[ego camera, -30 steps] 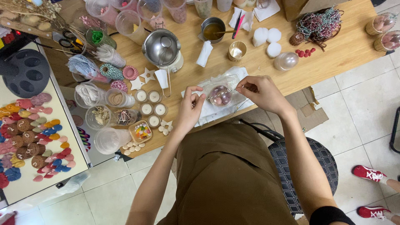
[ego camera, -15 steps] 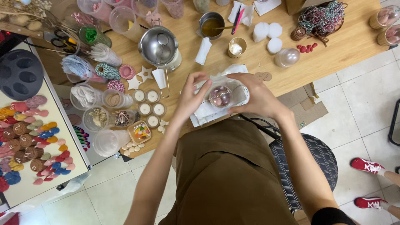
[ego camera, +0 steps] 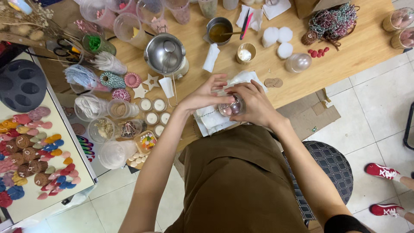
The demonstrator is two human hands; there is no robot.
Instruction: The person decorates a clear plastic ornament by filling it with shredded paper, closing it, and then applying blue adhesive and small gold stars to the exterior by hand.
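My right hand grips a small clear round container with pinkish pieces inside, held over a white paper towel on the wooden table. My left hand touches the top of the same container with its fingertips, the other fingers spread. Both hands meet just above the table's near edge, in front of my brown apron.
A steel pot, a small pot of brown liquid, plastic cups, little white candles, twine spools and white pads crowd the table. A tray of coloured wax shapes lies left. Another person's red shoes stand at the right.
My hands have closed in around the clear container; the right hand now wraps it and the left has shifted onto its top. The view has drifted slightly.
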